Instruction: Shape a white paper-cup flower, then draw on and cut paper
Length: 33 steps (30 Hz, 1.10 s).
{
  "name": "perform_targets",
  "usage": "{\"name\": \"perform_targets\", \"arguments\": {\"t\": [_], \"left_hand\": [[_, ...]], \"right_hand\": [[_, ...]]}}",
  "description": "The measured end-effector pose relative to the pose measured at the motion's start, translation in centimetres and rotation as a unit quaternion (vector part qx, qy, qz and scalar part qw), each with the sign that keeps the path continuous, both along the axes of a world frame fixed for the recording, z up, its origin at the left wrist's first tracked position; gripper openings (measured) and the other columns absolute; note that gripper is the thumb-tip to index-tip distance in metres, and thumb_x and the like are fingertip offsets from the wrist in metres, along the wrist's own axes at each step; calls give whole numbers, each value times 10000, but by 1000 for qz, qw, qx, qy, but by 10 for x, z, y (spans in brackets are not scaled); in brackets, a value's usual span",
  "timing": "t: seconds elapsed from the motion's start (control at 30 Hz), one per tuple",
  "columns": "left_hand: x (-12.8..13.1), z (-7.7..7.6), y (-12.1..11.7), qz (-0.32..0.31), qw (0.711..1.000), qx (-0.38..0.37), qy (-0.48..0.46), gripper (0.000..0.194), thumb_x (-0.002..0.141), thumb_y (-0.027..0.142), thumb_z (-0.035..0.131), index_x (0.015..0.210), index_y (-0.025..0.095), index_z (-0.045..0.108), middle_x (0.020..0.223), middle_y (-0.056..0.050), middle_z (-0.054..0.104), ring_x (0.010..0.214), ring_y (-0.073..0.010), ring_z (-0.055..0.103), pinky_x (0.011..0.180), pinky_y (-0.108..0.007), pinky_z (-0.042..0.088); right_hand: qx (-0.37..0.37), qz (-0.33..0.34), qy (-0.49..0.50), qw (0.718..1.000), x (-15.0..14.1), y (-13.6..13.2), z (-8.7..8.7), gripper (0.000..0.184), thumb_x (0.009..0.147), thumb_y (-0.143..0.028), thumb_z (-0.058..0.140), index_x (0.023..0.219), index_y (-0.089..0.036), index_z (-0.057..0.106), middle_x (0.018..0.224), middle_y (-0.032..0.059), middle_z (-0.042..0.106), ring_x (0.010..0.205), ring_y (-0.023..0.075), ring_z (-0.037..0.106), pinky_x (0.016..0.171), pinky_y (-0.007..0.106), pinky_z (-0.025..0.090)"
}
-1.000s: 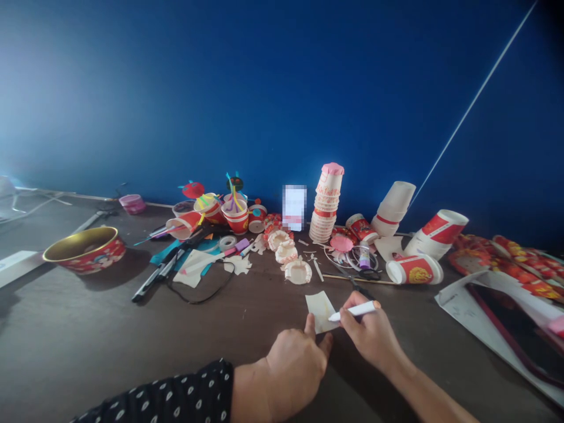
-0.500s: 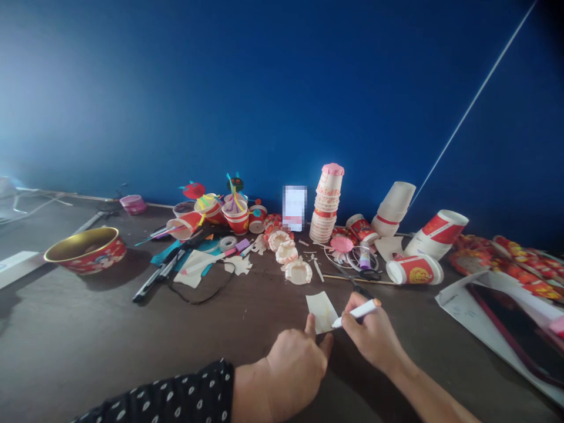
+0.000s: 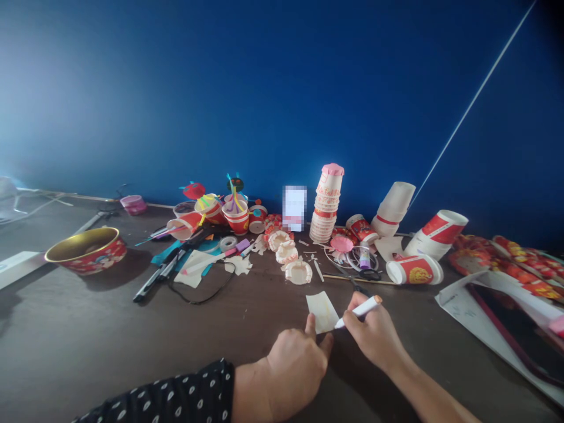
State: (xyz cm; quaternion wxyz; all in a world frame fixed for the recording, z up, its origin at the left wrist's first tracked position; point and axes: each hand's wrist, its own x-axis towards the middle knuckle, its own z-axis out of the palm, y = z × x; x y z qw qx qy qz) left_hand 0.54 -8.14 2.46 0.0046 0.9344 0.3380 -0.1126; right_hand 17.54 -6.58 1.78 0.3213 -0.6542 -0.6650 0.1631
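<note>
A small piece of off-white paper (image 3: 321, 308) lies flat on the dark table, with faint yellow lines drawn on it. My left hand (image 3: 295, 358) presses on its lower edge, index finger and thumb stretched out and spread, the other fingers curled under. A white marker with an orange end (image 3: 359, 312) is pinched in the closed fingers of my right hand (image 3: 374, 335). Its tip is at the paper's lower right edge; I cannot tell whether it touches. Just beyond my right hand lie scissors (image 3: 362, 290), their handle partly hidden by the fingers.
Behind the paper are cut paper-cup pieces (image 3: 298, 272), a tall cup stack (image 3: 328, 205) and a glue stick (image 3: 365, 258). Tipped cups (image 3: 415, 269) and a phone (image 3: 520, 329) are on the right. On the left are a pen (image 3: 152, 282), decorated cups (image 3: 237, 218) and a gold-lined bowl (image 3: 86, 251).
The marker tip and my right hand have shifted slightly right, from on the paper to its edge. My left hand and the paper have stayed put.
</note>
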Motion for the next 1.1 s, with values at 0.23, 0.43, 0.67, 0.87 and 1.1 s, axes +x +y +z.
{"name": "perform_targets", "arguments": {"t": [0.23, 0.43, 0.67, 0.87, 1.1], "left_hand": [[1, -2, 0, 8, 1000, 2, -4, 531, 804, 256, 418, 1315, 166, 301, 1238, -303, 381, 680, -233, 619, 467, -256, 386], [0, -5, 1, 7, 1000, 3, -6, 527, 812, 257, 402, 1318, 150, 297, 1244, -312, 364, 690, -237, 618, 478, -269, 391], [1, -3, 1, 8, 1000, 7, -13, 521, 803, 252, 412, 1309, 172, 314, 1246, -283, 388, 712, -235, 619, 484, -256, 410], [0, -5, 0, 8, 1000, 14, -13, 534, 798, 260, 434, 1310, 163, 314, 1238, -294, 389, 707, -231, 625, 479, -246, 414], [1, -2, 1, 6, 1000, 15, -12, 503, 807, 250, 405, 1298, 169, 331, 1221, -288, 414, 674, -229, 629, 460, -249, 419]], "right_hand": [[-2, -15, -3, 1000, 1, -1, 2, 144, 678, -249, 416, 539, -220, 390, 447, -51, 470, 456, 117, 466, 476, 216, 332], [-4, -18, 23, 1000, 4, 1, -4, 155, 682, -266, 421, 534, -219, 415, 435, -46, 501, 444, 122, 484, 467, 219, 339], [-20, -3, 56, 998, 3, -1, -3, 166, 706, -258, 413, 544, -219, 410, 453, -39, 526, 463, 126, 505, 480, 220, 361], [-8, 7, 25, 1000, 1, -1, -1, 167, 714, -266, 422, 555, -215, 413, 459, -43, 489, 461, 118, 472, 474, 217, 342], [-6, 7, 15, 1000, 0, -1, -1, 164, 711, -274, 422, 557, -214, 418, 458, -45, 488, 457, 116, 470, 474, 216, 336]]}}
